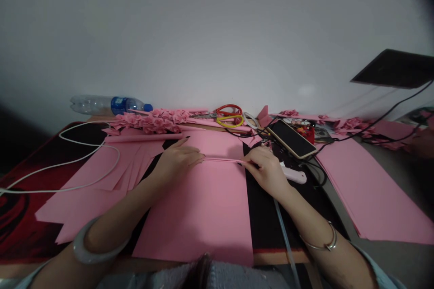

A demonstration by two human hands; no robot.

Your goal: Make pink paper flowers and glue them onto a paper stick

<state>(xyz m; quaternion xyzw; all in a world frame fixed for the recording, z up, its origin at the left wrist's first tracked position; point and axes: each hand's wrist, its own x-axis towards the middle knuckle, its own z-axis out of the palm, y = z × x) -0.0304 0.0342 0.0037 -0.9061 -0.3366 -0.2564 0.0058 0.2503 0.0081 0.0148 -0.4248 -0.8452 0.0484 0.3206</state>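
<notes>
A thin folded strip of pink paper (224,160) stretches level between my two hands. My left hand (178,160) pinches its left end, with the index finger pointing away from me. The right end is gripped between the thumb and fingers of my right hand (266,169). Beneath the strip lies a large pink paper sheet (210,212), flat on the dark mat. Just right of my right hand is a pale pink handle (294,175); the rest of that tool is hidden.
Pink paper flowers (152,122), red-and-yellow-handled scissors (229,116) and a plastic bottle (108,104) lie along the wall. Pink sheets (369,189) are stacked on the right, others (98,180) on the left under a white cable (81,161). A phone (293,139) sits beyond my right hand.
</notes>
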